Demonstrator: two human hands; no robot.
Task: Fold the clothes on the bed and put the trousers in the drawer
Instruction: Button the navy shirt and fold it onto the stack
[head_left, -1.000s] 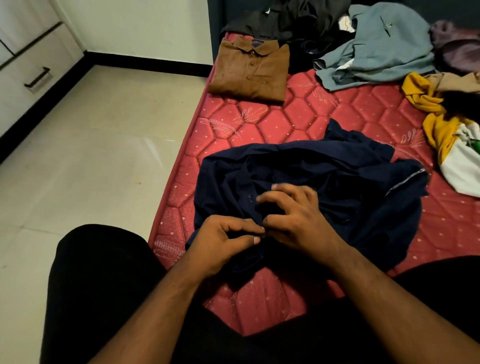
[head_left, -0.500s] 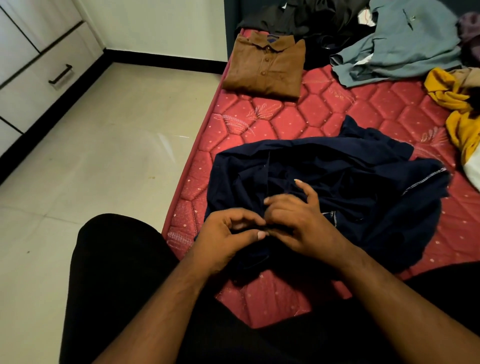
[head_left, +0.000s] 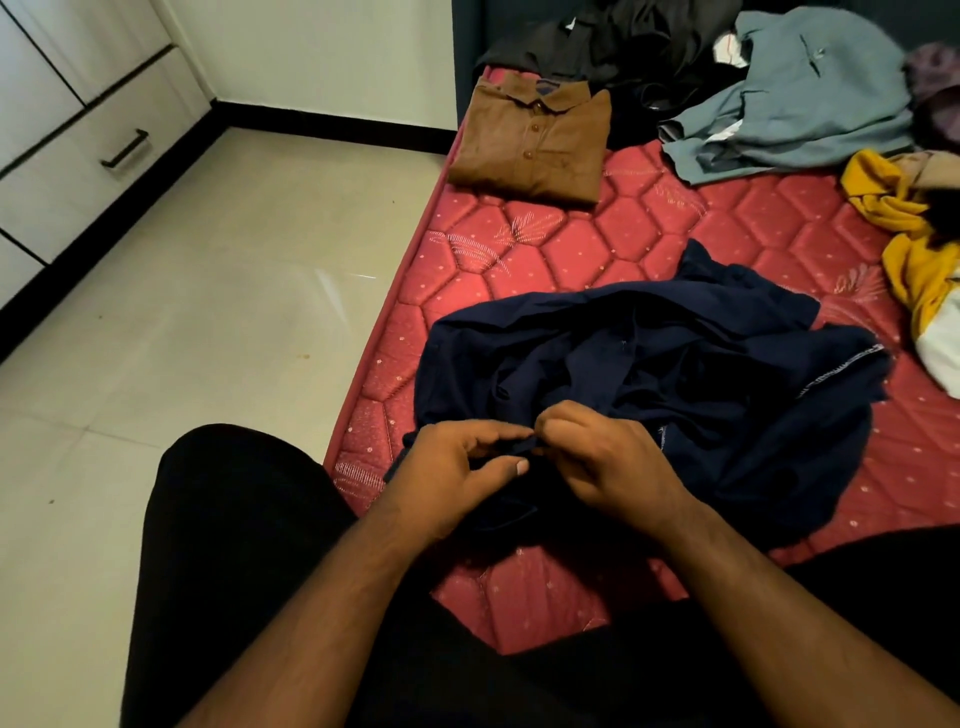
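At the near edge of the bed, two hands met over a crumpled navy shirt (head_left: 649, 374). The left hand (head_left: 457, 473) curled its fingers and thumb around a small fold of the dark cloth, pinching it at the fingertips. The right hand (head_left: 602, 457), touching the left at the knuckles, bent its fingers down onto the same strip of fabric and appeared to pinch it too, possibly working a button, though the cloth was too dark to be sure.

The navy shirt lay bunched and unfolded on the red quilted mattress (head_left: 597, 244), spreading away from the hands toward the right, with a pale stitched hem showing at its far right side. Beyond it, near the left edge of the mattress, sat a brown shirt (head_left: 535, 140), already folded into a neat rectangle. More unfolded clothes lay at the far end: a dark pile (head_left: 623, 47), a grey-blue garment (head_left: 800, 104) and a yellow one (head_left: 904, 234) at the right. Which of these were trousers could not be told.

A white drawer (head_left: 78, 156) with a black handle stood closed across the tiled floor, well apart from the bed.

The likely risk was that the bunched cloth, held only by a small pinch, might slip free or fold unevenly because the body of the shirt was not yet smoothed flat.
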